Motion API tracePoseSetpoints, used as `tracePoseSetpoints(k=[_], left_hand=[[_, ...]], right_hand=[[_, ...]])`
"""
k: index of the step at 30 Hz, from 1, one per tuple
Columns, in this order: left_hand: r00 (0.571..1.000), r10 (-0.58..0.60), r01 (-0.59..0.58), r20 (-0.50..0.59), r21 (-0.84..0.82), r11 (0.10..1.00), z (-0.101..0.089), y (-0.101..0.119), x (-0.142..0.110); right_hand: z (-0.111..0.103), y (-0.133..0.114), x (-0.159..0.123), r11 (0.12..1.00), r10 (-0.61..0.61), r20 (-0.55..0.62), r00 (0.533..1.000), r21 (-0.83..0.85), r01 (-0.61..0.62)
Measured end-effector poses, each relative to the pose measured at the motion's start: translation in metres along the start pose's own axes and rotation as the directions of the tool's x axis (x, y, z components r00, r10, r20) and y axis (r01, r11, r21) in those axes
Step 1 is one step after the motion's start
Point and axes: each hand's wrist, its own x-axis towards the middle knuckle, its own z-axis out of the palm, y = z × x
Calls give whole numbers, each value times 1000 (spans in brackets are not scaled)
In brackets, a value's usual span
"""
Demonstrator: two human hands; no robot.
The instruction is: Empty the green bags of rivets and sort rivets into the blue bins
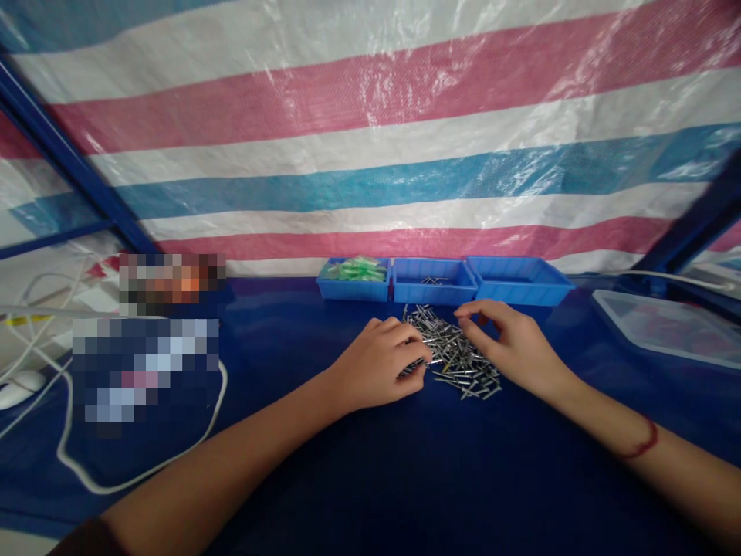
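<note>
A heap of small silvery metal pins [457, 355] lies on the dark blue table [405, 479]. My left hand [379, 363] rests at the heap's left edge with its fingers curled down into the pins. At the heap's right edge, my right hand [512, 340] has its fingers bent and pinched together over the pins. What each set of fingers holds is hidden. A red string circles my right forearm [642, 444].
Three blue bins stand in a row at the back: one with green parts [354, 278], one with a few metal pins [434, 282], one that looks empty [518, 279]. A clear plastic tray [665, 324] is at right. A white cable [144, 471] and mouse [20, 386] lie at left.
</note>
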Motion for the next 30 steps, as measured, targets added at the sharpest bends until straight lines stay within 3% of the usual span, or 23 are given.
tracePoseSetpoints(k=[5,9,18,24,30], left_hand=[[999,33,-35,41,36,999,7,10,6],[996,-16,7,87,103,995,12,15,10],[993,-86,79,85,86,993,16,20,9],[992,-125,127,-19,159,979,17,17,5],[978,-177,185,-113,66,980,9,14,3]], right_hand=[[8,2,-5,1000,0,9,1000,26,-1],[10,-3,-10,998,-48,29,998,51,46],[11,-5,-10,995,-83,19,996,51,82],[5,-13,-10,984,-175,0,985,44,174],[-1,-30,-16,948,-315,69,947,-14,317]])
